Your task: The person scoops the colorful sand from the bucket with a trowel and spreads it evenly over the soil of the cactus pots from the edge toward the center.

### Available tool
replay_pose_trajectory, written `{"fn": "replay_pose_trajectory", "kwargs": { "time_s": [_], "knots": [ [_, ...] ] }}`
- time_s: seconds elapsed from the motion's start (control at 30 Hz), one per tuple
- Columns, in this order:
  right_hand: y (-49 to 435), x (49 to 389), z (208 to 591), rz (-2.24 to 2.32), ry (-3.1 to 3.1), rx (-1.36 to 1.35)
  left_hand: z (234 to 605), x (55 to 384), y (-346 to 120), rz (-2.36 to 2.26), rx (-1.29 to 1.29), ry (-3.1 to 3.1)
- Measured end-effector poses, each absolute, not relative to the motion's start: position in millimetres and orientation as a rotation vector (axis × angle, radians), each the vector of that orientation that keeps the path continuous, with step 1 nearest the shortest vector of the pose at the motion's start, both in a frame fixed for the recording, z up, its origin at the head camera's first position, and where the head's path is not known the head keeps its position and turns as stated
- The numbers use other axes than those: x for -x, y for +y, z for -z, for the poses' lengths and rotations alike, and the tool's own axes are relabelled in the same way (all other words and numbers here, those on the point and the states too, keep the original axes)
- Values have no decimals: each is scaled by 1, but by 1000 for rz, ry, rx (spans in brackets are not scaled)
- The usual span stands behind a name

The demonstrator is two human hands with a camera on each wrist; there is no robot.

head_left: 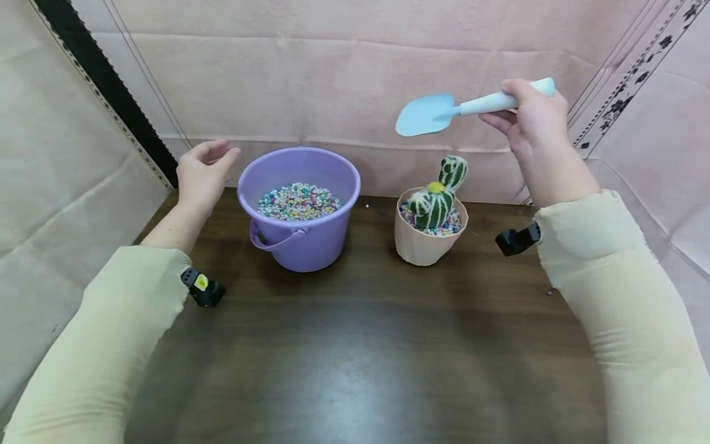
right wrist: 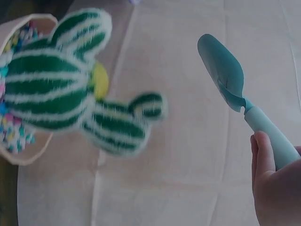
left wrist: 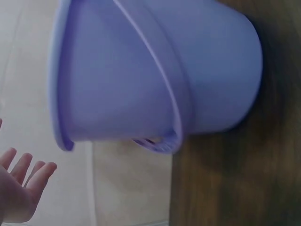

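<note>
My right hand (head_left: 535, 120) grips the handle of a light blue garden trowel (head_left: 427, 115), raised above and behind the potted cactus. The right wrist view shows the trowel (right wrist: 221, 70) in the fingers, its blade apart from the cactus (right wrist: 47, 89). Green with white stripes and a yellow flower, the cactus (head_left: 432, 206) stands in a cream pot (head_left: 418, 248) of coloured pebbles. Beside the rim of a purple bucket (head_left: 327, 237), my left hand (head_left: 202, 172) is held in the air with relaxed fingers and nothing in it. Small multicoloured pebbles (head_left: 299, 202) lie inside the bucket.
Bucket and pot stand side by side on a dark wooden table (head_left: 333, 345). Pale cloth (head_left: 333, 86) hangs behind and at both sides. The bucket's handle (head_left: 277, 243) hangs down in front. A stray pebble (head_left: 549, 293) lies at the right.
</note>
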State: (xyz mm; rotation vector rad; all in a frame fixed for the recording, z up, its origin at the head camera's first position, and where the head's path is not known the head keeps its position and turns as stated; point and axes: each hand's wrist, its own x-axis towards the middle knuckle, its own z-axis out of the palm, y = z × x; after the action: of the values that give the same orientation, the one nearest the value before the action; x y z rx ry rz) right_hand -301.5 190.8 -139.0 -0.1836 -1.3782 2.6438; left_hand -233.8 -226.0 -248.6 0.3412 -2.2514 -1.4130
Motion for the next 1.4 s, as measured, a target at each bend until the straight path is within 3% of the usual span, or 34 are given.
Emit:
{"fn": "replay_pose_trajectory", "kwargs": {
  "time_s": [0.47,0.87,1.4],
  "knots": [
    [126,302,161,-2521,-1755,84,296,234,-219,1351,-320,-2358],
    [80,300,198,-2151,-2240,26,298,230,-212,1447,-326,-2307],
    [48,302,244,-1150,-2723,-138,301,231,-200,1513,-325,-2312]
  ]
}}
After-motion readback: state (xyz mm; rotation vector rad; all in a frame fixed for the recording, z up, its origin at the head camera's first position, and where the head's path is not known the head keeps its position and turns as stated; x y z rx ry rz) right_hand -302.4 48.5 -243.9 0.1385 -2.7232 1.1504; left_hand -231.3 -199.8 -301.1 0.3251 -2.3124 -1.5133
